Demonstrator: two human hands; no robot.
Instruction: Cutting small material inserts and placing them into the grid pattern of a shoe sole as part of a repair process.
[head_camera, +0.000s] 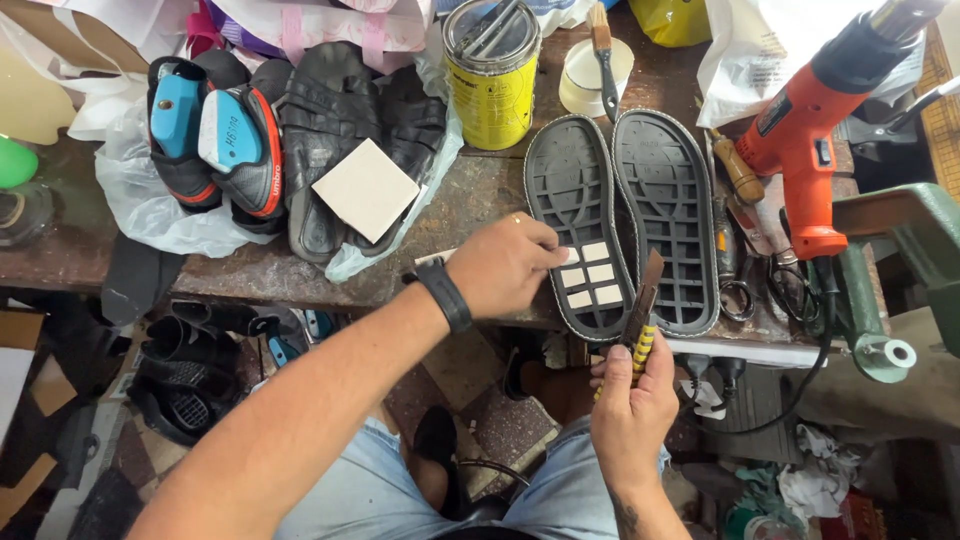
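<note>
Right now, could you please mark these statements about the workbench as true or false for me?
1. The left hand presses small pale squares into the heel end of the left sole. True.
2. The right hand is empty. False: it holds a knife with a yellow-and-black striped handle.
3. Two black soles lie side by side on the bench, the right sole holding no squares. True.
4. The orange heat gun lies left of the soles. False: it stands to their right.
5. A brush rests across the white tub beside the yellow can. True.
6. The pale square tile lies on the floor. False: it rests on the black sandals.
</note>
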